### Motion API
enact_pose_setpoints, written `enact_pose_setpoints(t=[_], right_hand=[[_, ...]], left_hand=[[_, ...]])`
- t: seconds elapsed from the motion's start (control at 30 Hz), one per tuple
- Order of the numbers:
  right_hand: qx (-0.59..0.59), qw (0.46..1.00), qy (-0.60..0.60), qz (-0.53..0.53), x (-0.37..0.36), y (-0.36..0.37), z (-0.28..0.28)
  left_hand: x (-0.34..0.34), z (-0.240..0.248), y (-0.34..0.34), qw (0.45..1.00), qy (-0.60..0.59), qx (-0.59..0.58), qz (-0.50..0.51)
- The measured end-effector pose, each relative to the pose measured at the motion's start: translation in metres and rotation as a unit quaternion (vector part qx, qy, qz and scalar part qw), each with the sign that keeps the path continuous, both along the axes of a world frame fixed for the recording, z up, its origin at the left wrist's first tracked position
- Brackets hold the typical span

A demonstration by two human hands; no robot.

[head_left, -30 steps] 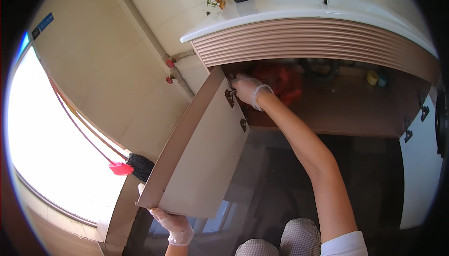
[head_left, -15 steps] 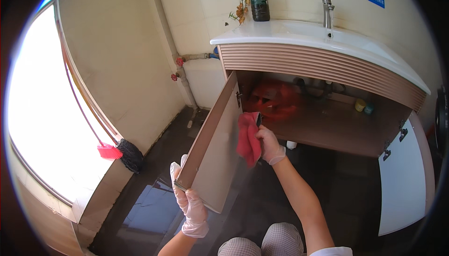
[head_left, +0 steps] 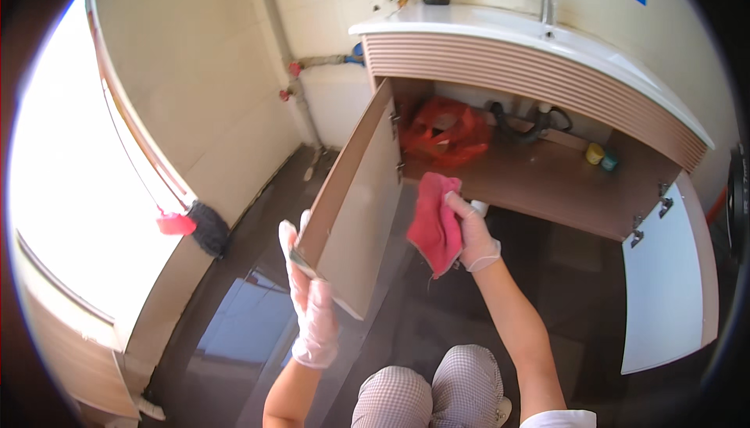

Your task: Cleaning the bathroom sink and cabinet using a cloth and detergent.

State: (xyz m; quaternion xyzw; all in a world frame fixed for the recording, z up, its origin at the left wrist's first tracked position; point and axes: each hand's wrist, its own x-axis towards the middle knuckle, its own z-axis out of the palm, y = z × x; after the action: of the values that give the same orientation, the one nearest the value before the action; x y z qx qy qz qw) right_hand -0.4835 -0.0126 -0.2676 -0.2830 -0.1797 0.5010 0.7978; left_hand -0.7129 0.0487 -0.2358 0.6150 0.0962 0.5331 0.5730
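Gripped in the right fingers (head_left: 459,204), the folded pink-red cloth (head_left: 434,229) shifts toward three o'clock; left fingers (head_left: 288,242) clasp the brown-edged white cabinet door (head_left: 366,221); slipping could swing it.

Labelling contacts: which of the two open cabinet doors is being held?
The left cabinet door: the left hand holds its free end. The right cabinet door also stands open, but neither hand touches it.

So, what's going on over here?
A person in clear gloves is at an open cabinet under a sink. The left hand grips the left door by its free edge, and the right hand holds a pink cloth. The right door stands open too, and a red plastic bag lies inside.
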Motion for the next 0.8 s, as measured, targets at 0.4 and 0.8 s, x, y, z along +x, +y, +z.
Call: enact_pose_setpoints(t=[0.4, 0.8], right_hand=[[-0.022, 0.991, 0.064, 0.119, -0.082, 0.006, 0.002], [-0.097, 0.985, 0.133, 0.051, -0.074, 0.015, -0.077]], left_hand=[[-0.048, -0.022, 0.048, 0.999, 0.024, -0.040, -0.005], [-0.037, -0.145, 0.004, 0.973, 0.035, -0.196, 0.114]])
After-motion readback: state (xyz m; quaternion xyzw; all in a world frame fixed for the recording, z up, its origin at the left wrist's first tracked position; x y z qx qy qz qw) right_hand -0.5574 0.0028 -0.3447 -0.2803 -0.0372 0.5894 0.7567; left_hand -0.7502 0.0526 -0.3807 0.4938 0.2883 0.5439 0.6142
